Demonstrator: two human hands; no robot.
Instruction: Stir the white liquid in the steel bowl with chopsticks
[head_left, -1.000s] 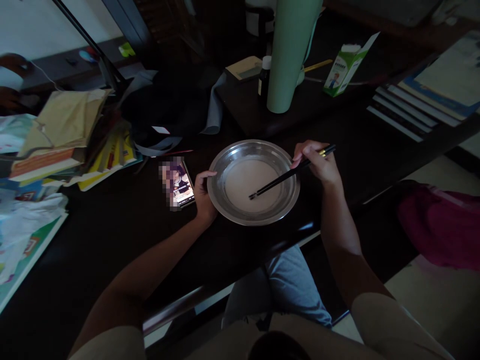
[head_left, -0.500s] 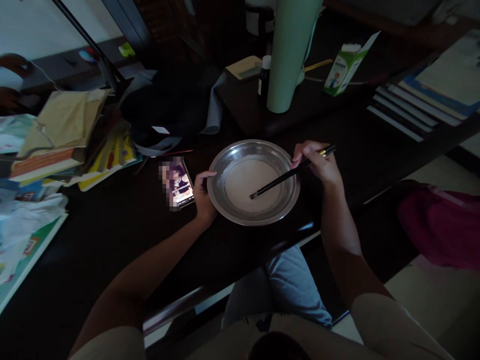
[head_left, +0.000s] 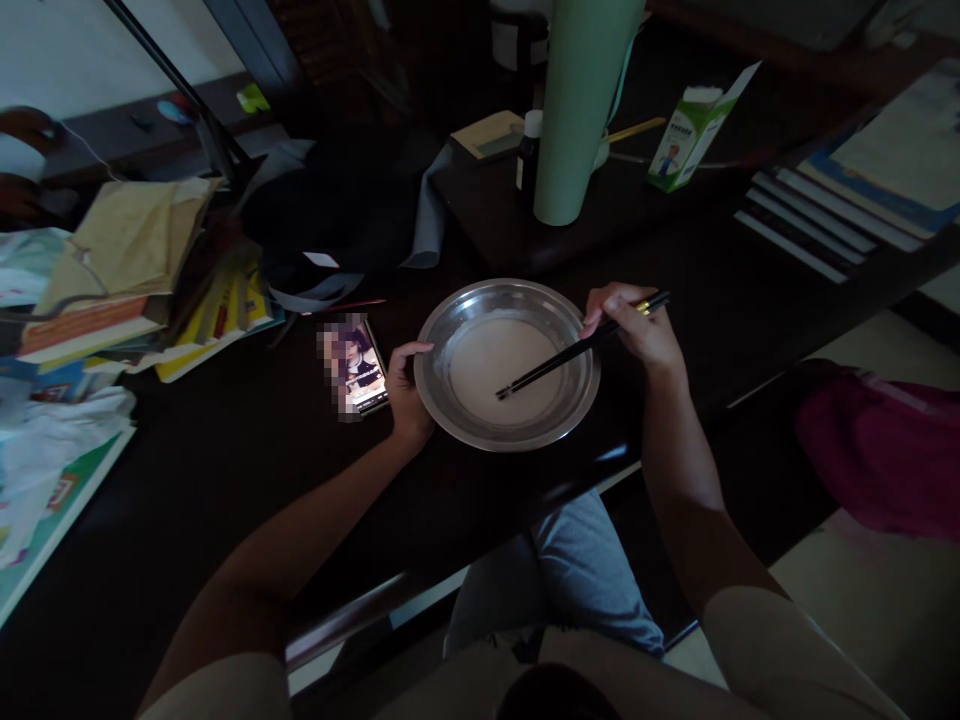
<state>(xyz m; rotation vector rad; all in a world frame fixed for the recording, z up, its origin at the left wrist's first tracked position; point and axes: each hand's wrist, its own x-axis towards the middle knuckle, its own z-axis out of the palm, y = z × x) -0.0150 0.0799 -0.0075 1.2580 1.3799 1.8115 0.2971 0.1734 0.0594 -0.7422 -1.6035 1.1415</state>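
Note:
A round metal bowl (head_left: 577, 412) stands on the dark table and holds a smooth, pale, milky liquid (head_left: 480, 365). My left hand (head_left: 411, 392) grips the bowl's left side, its thumb over the rim. In my right hand (head_left: 634, 325), at the bowl's right rim, is a pair of black chopsticks (head_left: 570, 352) with gold bands, closed fingers around them. Their tips point down and left, over or in the liquid; I cannot tell how deep. Just left of my left hand lies a phone (head_left: 366, 375) with its screen lit, partly blurred.
Behind the bowl stand a tall green bottle (head_left: 577, 120), a small dark bottle (head_left: 529, 160) with a white cap and an open green box (head_left: 682, 140). Books (head_left: 112, 250) and a dark bag (head_left: 337, 200) lie at the left, more books (head_left: 862, 190) at the right.
The chopstick tips have shifted very slightly to the left over the liquid. My left hand, the bowl and the phone stay where they were.

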